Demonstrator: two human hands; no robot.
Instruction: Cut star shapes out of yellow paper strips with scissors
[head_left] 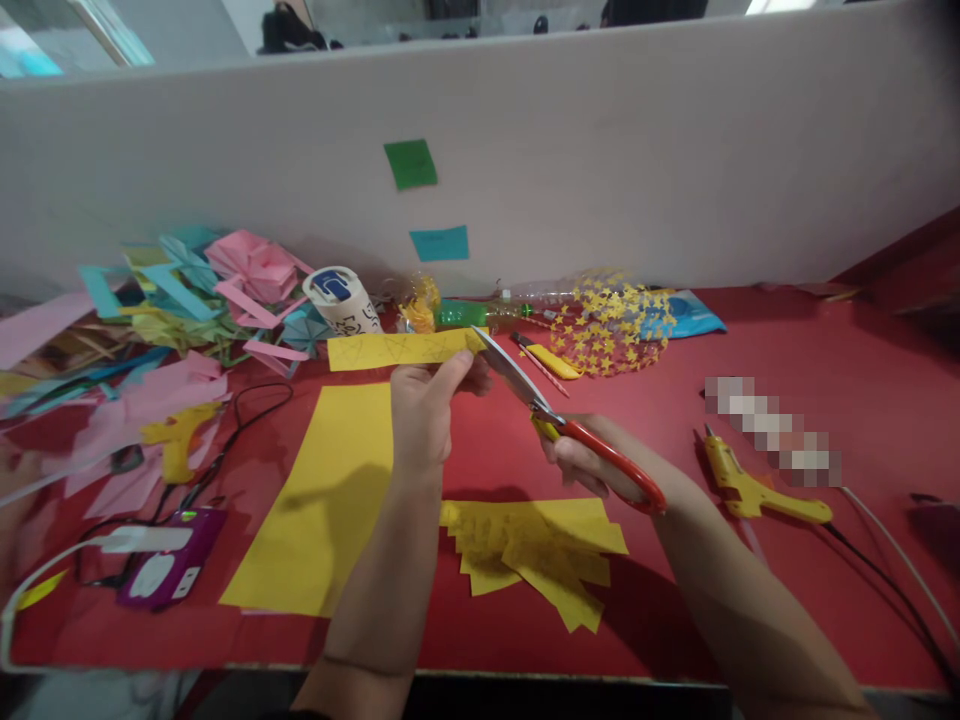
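Between the thumb and fingers of my left hand [431, 405] is the right end of a yellow paper strip [390, 350], marked with pencilled star-like lines. My right hand [589, 455] grips a pair of red-handled scissors [611, 465], whose blades point up and left to the strip's right end, just above my left thumb. Whether the blades touch the paper I cannot tell. Below the hands lies a pile of yellow paper pieces [532, 550]. A large yellow sheet [322, 500] lies under and left of my left forearm.
Folded coloured paper [255, 265] heaps at the back left beside a white cup [341, 300]. Yellow star cut-outs [611, 325], a green bottle [465, 313] and a yellow cutter [555, 362] lie at the back. Glue guns [739, 485] with cords rest on both sides, near a purple power strip [172, 560].
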